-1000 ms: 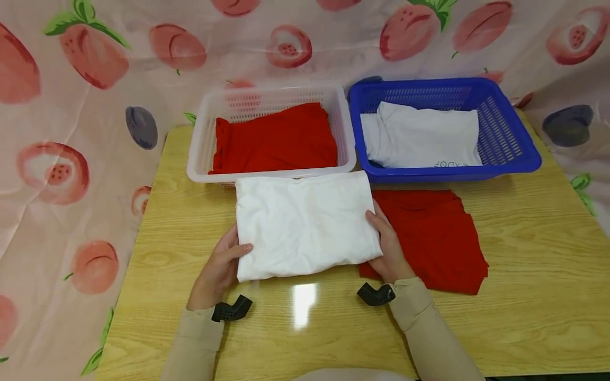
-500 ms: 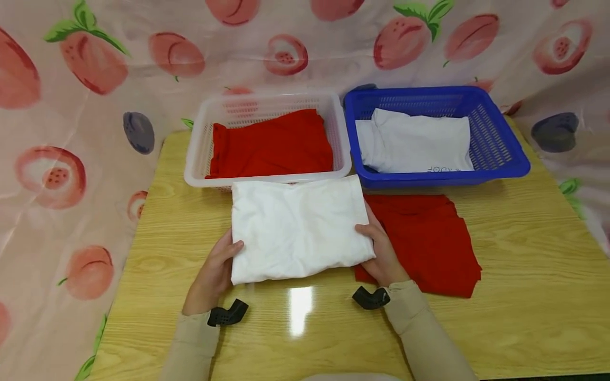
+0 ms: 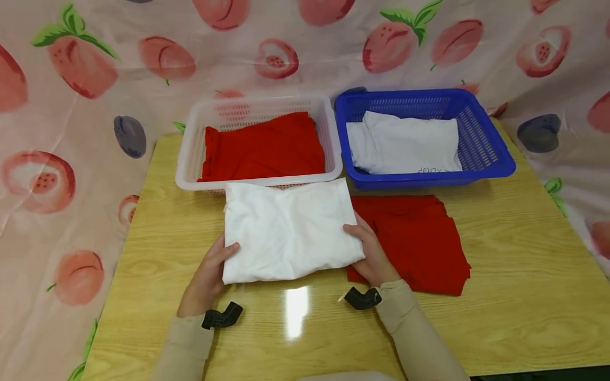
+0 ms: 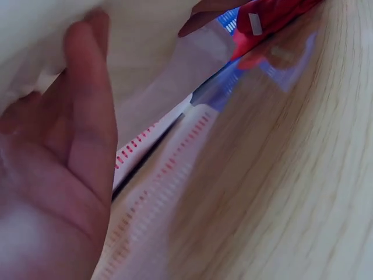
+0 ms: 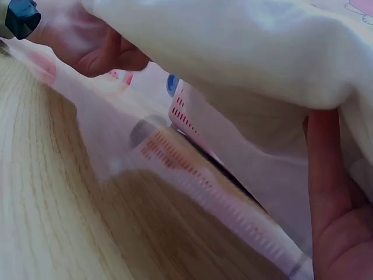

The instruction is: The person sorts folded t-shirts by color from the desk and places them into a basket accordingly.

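A folded white cloth garment [image 3: 290,233], perhaps a shirt, is held up off the table between both hands, in front of the white basket. My left hand [image 3: 207,272] grips its left edge, thumb on top and the other fingers underneath. On the right edge my right hand [image 3: 374,256] does the same. From below, the left wrist view shows the curled fingers [image 4: 87,105] under the cloth. In the right wrist view a finger [image 5: 325,157] supports the garment's underside. Partly behind the right hand, a folded red garment [image 3: 419,243] lies on the table.
The white basket [image 3: 186,159] at the back holds folded red clothing [image 3: 267,148]. Beside it on the right, a blue basket [image 3: 502,164] contains folded white clothing [image 3: 410,145]. A fruit-patterned curtain [image 3: 200,79] hangs behind the wood-grain table [image 3: 524,291].
The head view has shifted slightly, so the whole scene sits a little further left and lower. Both hands keep hold of the white garment in nearly the same pose.
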Demonstrator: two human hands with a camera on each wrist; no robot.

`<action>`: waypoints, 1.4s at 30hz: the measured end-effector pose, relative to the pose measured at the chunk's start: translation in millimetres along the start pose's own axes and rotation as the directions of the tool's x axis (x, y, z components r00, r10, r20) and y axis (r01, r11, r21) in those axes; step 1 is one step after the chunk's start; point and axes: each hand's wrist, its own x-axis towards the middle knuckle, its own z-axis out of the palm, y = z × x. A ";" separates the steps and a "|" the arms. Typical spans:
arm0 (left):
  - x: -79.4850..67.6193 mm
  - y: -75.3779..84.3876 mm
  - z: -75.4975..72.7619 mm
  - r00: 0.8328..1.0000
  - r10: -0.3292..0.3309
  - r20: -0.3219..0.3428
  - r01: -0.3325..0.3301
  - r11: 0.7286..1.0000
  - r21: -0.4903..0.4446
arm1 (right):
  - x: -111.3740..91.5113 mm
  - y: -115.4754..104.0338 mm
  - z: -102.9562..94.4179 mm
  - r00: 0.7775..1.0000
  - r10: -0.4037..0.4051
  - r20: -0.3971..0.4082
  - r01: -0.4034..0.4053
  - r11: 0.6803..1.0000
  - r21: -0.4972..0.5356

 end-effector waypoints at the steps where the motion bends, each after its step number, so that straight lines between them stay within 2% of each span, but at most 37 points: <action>1: -0.7 -0.6 -0.1 1.000 0.002 0.003 -0.002 1.000 -0.009 | 0.4 0.1 0.9 1.000 0.003 -0.003 -0.003 1.000 0.000; 3: -1.5 -2.2 -0.5 1.000 0.009 0.016 -0.008 1.000 -0.026 | 1.0 0.0 2.0 1.000 -0.001 -0.008 0.001 1.000 -0.004; 8: 0.4 -4.4 0.5 0.998 0.038 0.049 -0.035 0.998 -0.050 | 2.6 -2.2 3.2 0.997 -0.068 0.028 0.068 0.998 -0.008; 16: 2.1 1.2 4.5 0.997 0.068 0.030 -0.067 0.997 -0.021 | 0.7 -7.9 7.0 0.996 -0.087 0.023 0.087 0.996 0.000; 23: 3.0 7.9 10.0 0.998 0.039 -0.052 -0.037 0.999 0.038 | -0.2 -14.1 10.4 0.996 -0.088 0.028 0.089 0.996 -0.021; 30: 0.9 10.8 14.9 0.994 0.072 -0.087 -0.065 0.994 0.088 | -5.0 -14.7 10.0 0.999 -0.049 -0.022 0.048 0.998 -0.046; 35: 1.7 14.0 17.1 0.992 0.105 -0.067 -0.098 0.990 0.104 | -2.2 -21.3 11.7 0.997 -0.078 0.014 0.079 0.995 -0.065; 42: 9.2 22.0 22.1 0.991 0.134 -0.028 -0.132 0.989 0.064 | 4.8 -35.6 16.8 0.993 -0.107 0.039 0.109 0.992 -0.068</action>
